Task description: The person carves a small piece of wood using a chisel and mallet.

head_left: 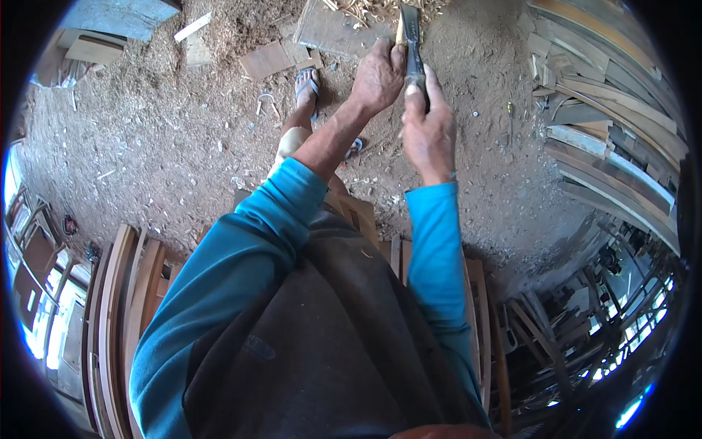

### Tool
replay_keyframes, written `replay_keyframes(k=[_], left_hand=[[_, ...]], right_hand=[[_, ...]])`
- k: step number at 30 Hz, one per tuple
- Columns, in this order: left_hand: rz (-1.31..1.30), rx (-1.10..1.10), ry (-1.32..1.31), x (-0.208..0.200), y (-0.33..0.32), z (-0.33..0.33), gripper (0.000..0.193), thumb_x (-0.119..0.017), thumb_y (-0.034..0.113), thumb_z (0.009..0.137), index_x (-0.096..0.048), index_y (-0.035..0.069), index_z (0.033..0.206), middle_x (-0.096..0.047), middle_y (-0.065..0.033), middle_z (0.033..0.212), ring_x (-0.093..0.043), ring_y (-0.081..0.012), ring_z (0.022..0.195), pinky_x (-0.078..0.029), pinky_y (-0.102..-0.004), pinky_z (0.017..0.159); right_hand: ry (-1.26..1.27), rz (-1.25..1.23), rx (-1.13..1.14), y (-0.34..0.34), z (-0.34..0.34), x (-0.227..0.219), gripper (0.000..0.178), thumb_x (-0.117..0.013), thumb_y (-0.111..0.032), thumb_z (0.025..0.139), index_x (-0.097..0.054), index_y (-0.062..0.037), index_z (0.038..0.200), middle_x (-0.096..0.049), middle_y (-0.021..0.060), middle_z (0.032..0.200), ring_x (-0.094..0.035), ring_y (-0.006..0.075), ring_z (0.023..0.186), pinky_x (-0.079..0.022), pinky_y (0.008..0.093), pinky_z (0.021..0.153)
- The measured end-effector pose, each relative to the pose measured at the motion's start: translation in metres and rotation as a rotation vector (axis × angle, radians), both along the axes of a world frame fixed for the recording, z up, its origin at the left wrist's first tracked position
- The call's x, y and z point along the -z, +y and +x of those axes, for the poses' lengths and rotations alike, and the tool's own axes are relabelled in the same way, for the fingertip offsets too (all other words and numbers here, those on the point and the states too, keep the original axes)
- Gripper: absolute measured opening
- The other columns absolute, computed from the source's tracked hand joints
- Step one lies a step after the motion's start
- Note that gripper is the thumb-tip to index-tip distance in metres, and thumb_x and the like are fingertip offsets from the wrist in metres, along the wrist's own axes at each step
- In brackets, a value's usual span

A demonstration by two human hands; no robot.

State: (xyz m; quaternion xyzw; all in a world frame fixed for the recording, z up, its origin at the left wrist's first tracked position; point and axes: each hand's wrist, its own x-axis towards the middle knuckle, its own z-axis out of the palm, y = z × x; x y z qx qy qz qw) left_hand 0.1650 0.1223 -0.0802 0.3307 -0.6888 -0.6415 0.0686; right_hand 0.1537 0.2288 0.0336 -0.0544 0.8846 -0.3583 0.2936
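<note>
Near the top of the head view, my right hand [430,132] is wrapped round the dark handle of a chisel-like tool with a broad metal blade [412,29]. Its blade points away from me. Close beside it, my left hand [379,79] is closed round a light wooden piece [400,35] that lies along the blade's left side. How far that piece runs inside my fist is hidden. Beyond both hands a flat board [333,33] rests on the ground, with curled wood shavings [358,10] at its far end.
Sawdust and wood bits cover the dirt floor [183,146]. Stacked boards [621,110] line the right side, and more planks [117,293] stand at the lower left. My sandalled foot [307,86] is left of my hands. A small screwdriver-like tool [510,110] lies to the right.
</note>
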Motion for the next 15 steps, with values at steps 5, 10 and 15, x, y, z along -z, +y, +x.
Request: replay_keyframes(k=[5, 10, 15], left_hand=[[0.071, -0.002, -0.018, -0.002, -0.005, -0.003, 0.036, -0.049, 0.030, 0.110, -0.064, -0.003, 0.114, -0.072, -0.0265, 0.091, -0.072, -0.0412, 0.086, -0.056, -0.0498, 0.080], [0.046, -0.059, 0.030, 0.012, 0.003, -0.001, 0.037, -0.051, 0.030, 0.109, -0.065, -0.002, 0.121, -0.073, -0.0288, 0.098, -0.073, -0.0443, 0.095, -0.056, -0.0505, 0.086], [0.037, -0.028, -0.021, 0.000, -0.001, 0.003, 0.036, -0.052, 0.029, 0.108, -0.064, -0.002, 0.120, -0.072, -0.0306, 0.098, -0.072, -0.0467, 0.096, -0.056, -0.0520, 0.085]], right_hand=[[0.007, 0.018, -0.026, 0.040, 0.022, -0.015, 0.054, -0.052, -0.026, 0.106, -0.049, 0.0003, 0.153, -0.066, 0.0296, 0.134, -0.070, 0.0413, 0.115, -0.055, 0.0468, 0.095], [0.020, -0.010, -0.018, 0.038, 0.043, -0.027, 0.052, -0.053, -0.024, 0.106, -0.051, 0.0008, 0.151, -0.067, 0.0300, 0.130, -0.069, 0.0424, 0.116, -0.055, 0.0461, 0.095], [-0.082, 0.071, 0.041, 0.025, 0.036, -0.029, 0.052, -0.054, -0.026, 0.106, -0.051, -0.0013, 0.152, -0.072, 0.0277, 0.115, -0.073, 0.0379, 0.099, -0.055, 0.0467, 0.086]])
